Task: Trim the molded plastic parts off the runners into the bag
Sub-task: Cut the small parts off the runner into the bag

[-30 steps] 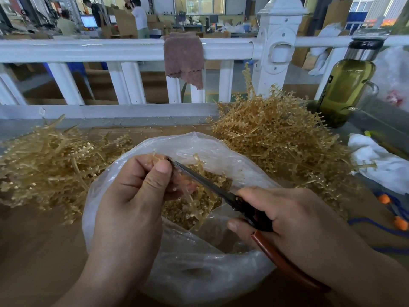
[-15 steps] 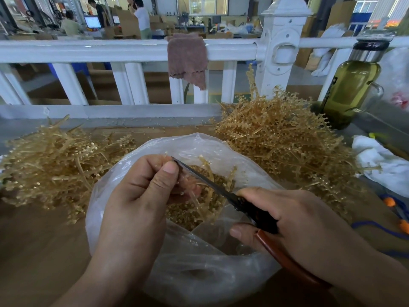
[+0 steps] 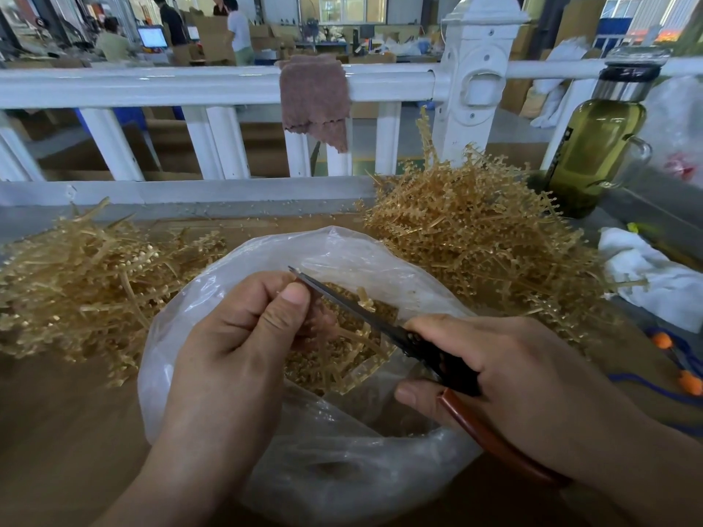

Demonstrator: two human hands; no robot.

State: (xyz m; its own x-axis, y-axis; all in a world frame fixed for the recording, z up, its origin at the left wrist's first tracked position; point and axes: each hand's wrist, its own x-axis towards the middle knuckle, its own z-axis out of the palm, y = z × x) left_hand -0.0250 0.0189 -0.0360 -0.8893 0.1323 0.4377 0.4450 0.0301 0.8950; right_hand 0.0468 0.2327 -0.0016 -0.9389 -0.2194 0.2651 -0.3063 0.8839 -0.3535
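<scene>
tan plastic runners are heaped in 2 piles on the wooden table (image 3: 57,431): a flatter left pile (image 3: 76,283) and a taller, bristlier right pile (image 3: 475,237). a clear bag (image 3: 342,462) is set between them, its mouth spread wide directly beneath both hands so that anything cut can drop straight in.

1 runner (image 3: 344,346) is pinched by the left hand (image 3: 236,359), thumb pressed against curled fingers. it is held over the bag mouth, with its branches hanging toward the loose trimmed parts (image 3: 304,370) already gathered inside. the scissors (image 3: 365,310) are gripped by the right hand (image 3: 506,378), whose fingers are curled round the black and red-brown handles. the blades are angled up and to the left so that the tips are brought just beside the left thumb, where the runner is steadied closest to the cut. the blades seem almost closed, though this is hard to judge from so narrow an angle. the exact spot being cut is hidden behind the thumb.

with the right pile so high, the work is judged to be mid-course.

beyond the table, a brown cloth (image 3: 314,97) is draped over a white railing (image 3: 152,85). a green bottle (image 3: 593,146) and a white rag (image 3: 654,283) are kept at the right, well apart from the cutting.
</scene>
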